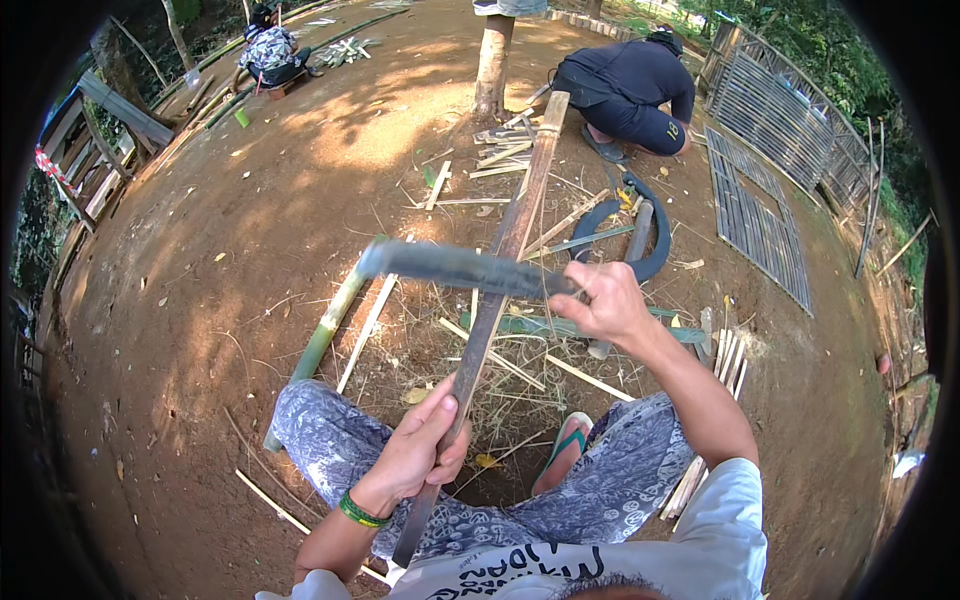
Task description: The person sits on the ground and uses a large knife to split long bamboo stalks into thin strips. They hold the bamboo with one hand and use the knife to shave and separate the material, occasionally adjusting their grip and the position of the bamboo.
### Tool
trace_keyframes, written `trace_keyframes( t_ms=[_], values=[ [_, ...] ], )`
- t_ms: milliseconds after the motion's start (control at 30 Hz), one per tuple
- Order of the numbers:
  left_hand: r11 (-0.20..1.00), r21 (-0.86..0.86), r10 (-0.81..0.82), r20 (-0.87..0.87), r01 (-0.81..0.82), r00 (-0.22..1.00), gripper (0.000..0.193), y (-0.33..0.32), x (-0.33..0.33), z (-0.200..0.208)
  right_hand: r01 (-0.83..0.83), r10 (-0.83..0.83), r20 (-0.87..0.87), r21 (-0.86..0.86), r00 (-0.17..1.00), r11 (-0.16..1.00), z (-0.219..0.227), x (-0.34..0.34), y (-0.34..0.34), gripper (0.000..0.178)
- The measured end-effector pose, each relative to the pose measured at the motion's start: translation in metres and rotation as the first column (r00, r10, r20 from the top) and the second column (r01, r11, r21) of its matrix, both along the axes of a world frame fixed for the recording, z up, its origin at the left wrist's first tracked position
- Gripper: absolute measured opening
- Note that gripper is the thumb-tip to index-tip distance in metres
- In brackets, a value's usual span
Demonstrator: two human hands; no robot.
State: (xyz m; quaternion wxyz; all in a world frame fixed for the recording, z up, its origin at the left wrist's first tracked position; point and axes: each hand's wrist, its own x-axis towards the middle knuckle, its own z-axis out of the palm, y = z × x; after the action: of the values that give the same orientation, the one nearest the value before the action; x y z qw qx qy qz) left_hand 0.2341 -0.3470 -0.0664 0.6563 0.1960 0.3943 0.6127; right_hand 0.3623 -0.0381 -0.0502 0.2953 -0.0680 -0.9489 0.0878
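My left hand is closed around the lower part of a long brown bamboo strip, which slants up and away from my lap. In my right hand is the handle of a machete, its broad dark blade pointing left and smeared by motion. That blade crosses the strip above my left hand; whether the two touch, I cannot tell. Under the blade's tip, a green bamboo pole lies slanted beside my left knee. Thin pale bamboo slats are scattered on the ground in front of me.
A black curved tube lies ahead, near a tree trunk. One person in dark clothes crouches at the far right; another person sits far left. Bamboo panels are on the right. More slats lie by my right knee.
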Motion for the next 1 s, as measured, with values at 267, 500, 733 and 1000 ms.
trace_keyframes(
  t_ms=[267, 500, 733, 1000],
  values=[
    [0.999, -0.025, -0.033, 0.037, 0.034, 0.999, 0.051, -0.029, 0.004, -0.012, 0.311, -0.302, 0.077, -0.225, 0.950, 0.923, 0.005, 0.007, 0.032, 0.055],
    [0.993, -0.091, -0.071, -0.007, 0.070, 0.997, 0.051, -0.054, 0.006, -0.027, 0.606, -0.608, 0.114, -0.339, 0.786, 0.720, -0.001, 0.019, 0.104, 0.069],
    [0.992, -0.113, 0.042, -0.123, -0.056, 0.992, 0.048, -0.034, 0.012, -0.035, 0.471, -0.598, 0.011, -0.629, 0.801, 0.619, -0.036, 0.026, 0.105, 0.070],
    [0.995, -0.009, 0.096, -0.088, -0.097, 0.991, 0.043, 0.018, 0.005, -0.037, 0.232, -0.176, 0.223, -0.259, 0.959, 0.938, -0.017, 0.006, 0.004, 0.059]
  ],
)
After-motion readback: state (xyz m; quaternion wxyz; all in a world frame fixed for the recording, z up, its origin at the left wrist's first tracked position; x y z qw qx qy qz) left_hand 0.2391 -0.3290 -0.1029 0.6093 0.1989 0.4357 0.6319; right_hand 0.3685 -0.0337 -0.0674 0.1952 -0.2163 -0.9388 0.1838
